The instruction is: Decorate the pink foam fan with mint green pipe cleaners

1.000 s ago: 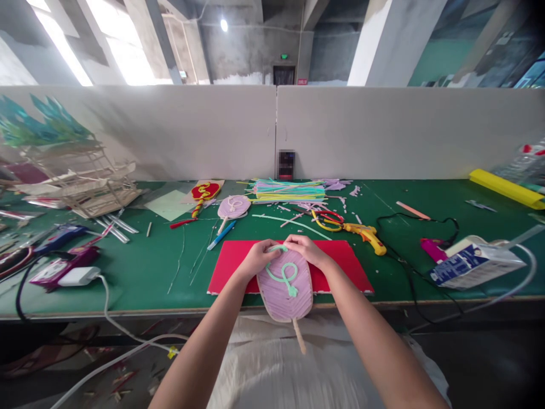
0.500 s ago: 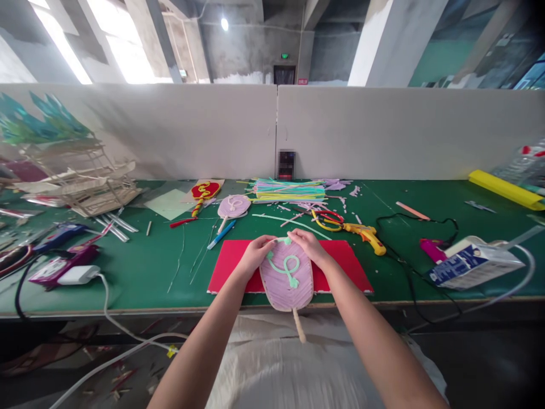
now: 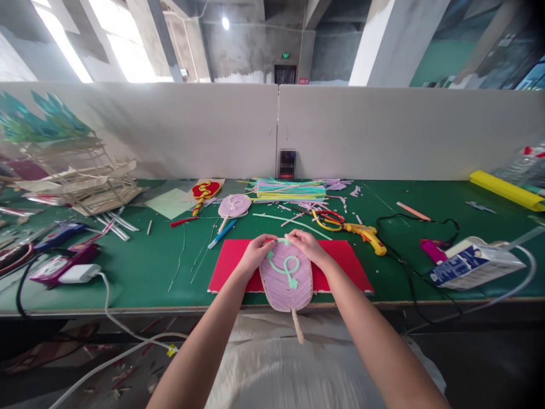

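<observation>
A lilac hand fan [image 3: 276,287] made of fuzzy strips lies over the near edge of a red board [image 3: 232,258], its pale handle [image 3: 297,326] pointing toward my body. On its face runs a looped mint-green pipe cleaner [image 3: 292,264]. My left hand [image 3: 258,251] grips the fan's far left edge, fingers closed. At the far edge, my right hand [image 3: 305,245] pinches the rim and the end of the green pipe cleaner. The fingertips of both hands are close together, and what lies under them is partly hidden.
Behind the board are a pile of coloured pipe cleaners [image 3: 289,191], a second lilac fan [image 3: 235,204], a red-and-yellow fan [image 3: 206,191] and a blue pen [image 3: 222,234]. Scissors [image 3: 327,220] and a yellow glue gun [image 3: 367,235] lie right. A carton [image 3: 477,264] stands farther right.
My right fingers have shifted slightly left along the fan's far rim, nearer my left hand. The fan's handle has swung a little to the left.
</observation>
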Tool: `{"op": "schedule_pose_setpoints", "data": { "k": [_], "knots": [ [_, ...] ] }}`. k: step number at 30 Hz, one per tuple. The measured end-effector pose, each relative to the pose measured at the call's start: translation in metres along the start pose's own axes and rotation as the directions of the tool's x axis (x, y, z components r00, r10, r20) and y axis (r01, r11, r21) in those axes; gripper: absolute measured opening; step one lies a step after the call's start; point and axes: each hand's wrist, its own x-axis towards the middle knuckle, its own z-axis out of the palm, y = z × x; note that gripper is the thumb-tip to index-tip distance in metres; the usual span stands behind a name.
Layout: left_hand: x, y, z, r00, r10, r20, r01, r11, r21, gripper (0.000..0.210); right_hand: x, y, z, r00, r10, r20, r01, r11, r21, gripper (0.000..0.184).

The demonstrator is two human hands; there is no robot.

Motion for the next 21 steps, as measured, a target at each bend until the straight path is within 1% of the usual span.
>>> {"op": "schedule_pose_setpoints", "data": {
  "k": [2, 4, 7, 9, 11, 13, 18, 21],
  "knots": [
    [0.001, -0.001, 0.0, 1.0, 0.007, -0.01, -0.007, 1.0, -0.024, 0.041, 0.0, 0.001, 0.001, 1.0, 0.005, 0.017, -0.006, 1.0, 0.026, 0.03],
    [0.001, -0.002, 0.001, 1.0, 0.02, -0.019, -0.021, 0.998, -0.066, 0.044, 0.001, 0.003, 0.001, 1.0, 0.004, -0.018, -0.004, 1.0, 0.026, 0.031],
    [0.001, -0.004, 0.0, 0.999, 0.022, -0.03, -0.025, 0.995, -0.101, 0.05, 0.003, 0.006, -0.002, 0.986, 0.001, -0.165, -0.001, 1.0, 0.001, 0.032],
    [0.001, -0.005, 0.0, 1.0, 0.012, -0.026, -0.013, 0.998, -0.06, 0.049, 0.005, 0.007, -0.004, 0.961, -0.003, -0.277, -0.002, 1.0, -0.018, 0.033],
    [0.002, -0.007, -0.001, 1.0, 0.009, -0.007, -0.009, 1.0, -0.011, 0.045, 0.006, 0.007, -0.005, 0.939, -0.004, -0.345, -0.006, 1.0, -0.027, 0.034],
    [0.002, -0.007, -0.001, 1.0, 0.016, 0.008, -0.016, 1.0, 0.011, 0.042, 0.006, 0.007, -0.006, 0.931, -0.005, -0.366, -0.009, 0.999, -0.036, 0.035],
    [0.002, -0.007, -0.001, 0.999, 0.032, -0.003, -0.032, 0.999, 0.029, 0.042, 0.006, 0.009, -0.007, 0.933, -0.027, -0.36, 0.004, 0.998, -0.067, 0.039],
    [0.003, -0.007, -0.003, 0.997, 0.053, -0.06, -0.05, 0.998, 0.046, 0.042, 0.007, 0.011, -0.01, 0.926, 0.016, -0.377, -0.013, 1.0, 0.011, 0.043]
  ]
}}
